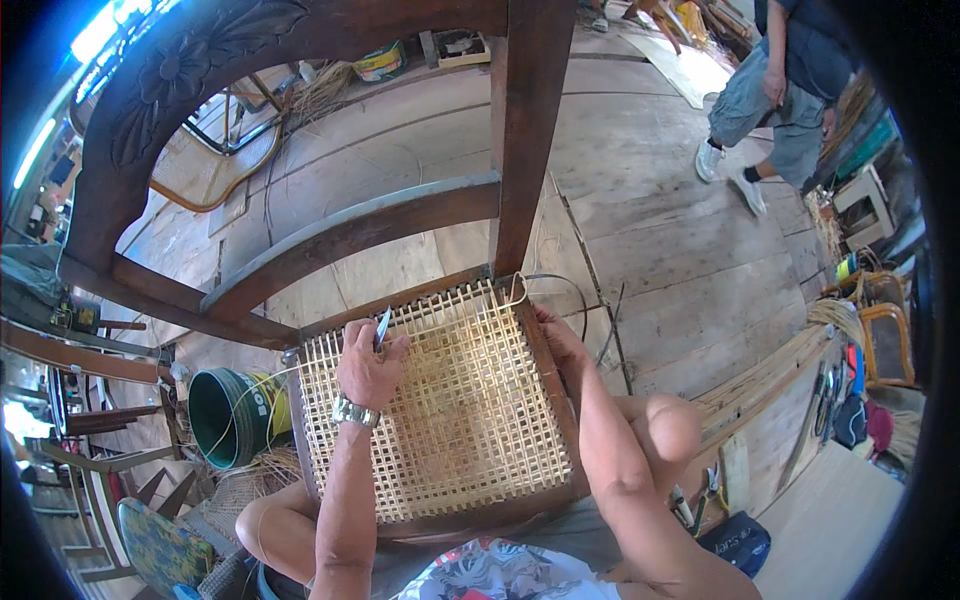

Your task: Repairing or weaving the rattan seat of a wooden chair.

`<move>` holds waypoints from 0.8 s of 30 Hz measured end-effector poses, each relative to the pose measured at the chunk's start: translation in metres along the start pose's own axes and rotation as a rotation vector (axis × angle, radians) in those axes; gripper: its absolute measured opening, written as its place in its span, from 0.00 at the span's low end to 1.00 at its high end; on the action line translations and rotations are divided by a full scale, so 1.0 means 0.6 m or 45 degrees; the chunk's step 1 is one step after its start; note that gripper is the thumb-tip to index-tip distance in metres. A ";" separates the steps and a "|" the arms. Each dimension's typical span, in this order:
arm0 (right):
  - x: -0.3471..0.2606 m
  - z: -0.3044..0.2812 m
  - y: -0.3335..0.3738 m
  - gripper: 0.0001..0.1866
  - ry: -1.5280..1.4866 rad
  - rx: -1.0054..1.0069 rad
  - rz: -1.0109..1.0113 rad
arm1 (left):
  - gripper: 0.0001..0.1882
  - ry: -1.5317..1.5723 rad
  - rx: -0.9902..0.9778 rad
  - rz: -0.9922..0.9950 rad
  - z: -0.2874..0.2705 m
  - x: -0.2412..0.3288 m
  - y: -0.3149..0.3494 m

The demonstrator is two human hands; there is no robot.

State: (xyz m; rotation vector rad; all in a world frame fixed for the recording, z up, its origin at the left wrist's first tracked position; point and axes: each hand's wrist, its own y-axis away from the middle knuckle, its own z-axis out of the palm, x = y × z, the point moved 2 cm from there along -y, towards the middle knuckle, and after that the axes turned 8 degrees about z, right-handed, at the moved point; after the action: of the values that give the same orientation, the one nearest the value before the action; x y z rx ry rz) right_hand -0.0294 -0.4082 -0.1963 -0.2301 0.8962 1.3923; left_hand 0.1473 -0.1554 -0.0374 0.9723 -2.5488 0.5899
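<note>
A dark wooden chair with a carved back (180, 60) lies across my lap. Its seat is woven cane (450, 400) in an open grid, set in a dark wooden seat frame (550, 390). My left hand (370, 365), with a metal watch on the wrist, rests on the far left of the weave, closed on a small pointed metal blade (383, 325). Beyond the right side of the frame is my right hand (562, 340), its fingers partly hidden at the frame's edge. Near it a loose cane strand (522, 290) loops over the far right corner.
At the left stands a dark green bucket (228, 420) with a cane strand across it. A person (770, 100) stands on the plank floor (660, 240) at the far right. Long cane bundles (770, 375) and pliers (713, 480) lie to my right; another chair (215, 165) lies farther off.
</note>
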 end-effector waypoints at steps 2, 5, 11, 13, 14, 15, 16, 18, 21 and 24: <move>-0.009 0.008 -0.002 0.08 -0.008 -0.002 0.094 | 0.18 -0.021 -0.006 -0.009 -0.004 -0.002 0.002; -0.016 -0.005 -0.018 0.09 0.149 0.021 -0.032 | 0.19 -0.011 0.006 0.043 0.003 -0.006 0.005; 0.024 -0.040 -0.010 0.16 0.395 0.051 -0.079 | 0.16 0.025 0.010 0.009 -0.002 0.008 0.005; 0.006 -0.030 -0.005 0.19 0.328 0.138 -0.045 | 0.16 -0.013 0.017 0.014 -0.010 0.009 0.008; -0.004 -0.024 -0.005 0.19 0.326 0.134 -0.043 | 0.16 -0.042 0.023 0.029 -0.012 0.010 0.007; -0.015 -0.020 -0.004 0.18 0.456 0.174 -0.102 | 0.16 -0.045 0.021 0.032 -0.011 0.010 0.007; -0.022 -0.017 -0.004 0.18 0.586 0.214 -0.161 | 0.15 -0.059 0.022 0.035 -0.010 0.010 0.007; -0.029 -0.018 -0.008 0.17 0.576 0.156 -0.213 | 0.14 -0.070 0.019 0.047 -0.004 0.023 0.004; -0.036 -0.028 -0.008 0.16 0.646 0.111 -0.252 | 0.10 0.271 0.137 0.234 0.019 0.117 -0.005; -0.026 -0.005 -0.006 0.14 0.582 0.032 -0.190 | 0.11 0.435 -0.076 0.373 0.063 0.203 -0.024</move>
State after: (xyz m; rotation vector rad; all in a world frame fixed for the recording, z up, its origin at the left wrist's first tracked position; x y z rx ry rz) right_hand -0.0262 -0.4225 -0.1889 -0.6005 1.2433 1.2068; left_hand 0.0651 -0.2499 -0.0103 0.4326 -2.3935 0.6881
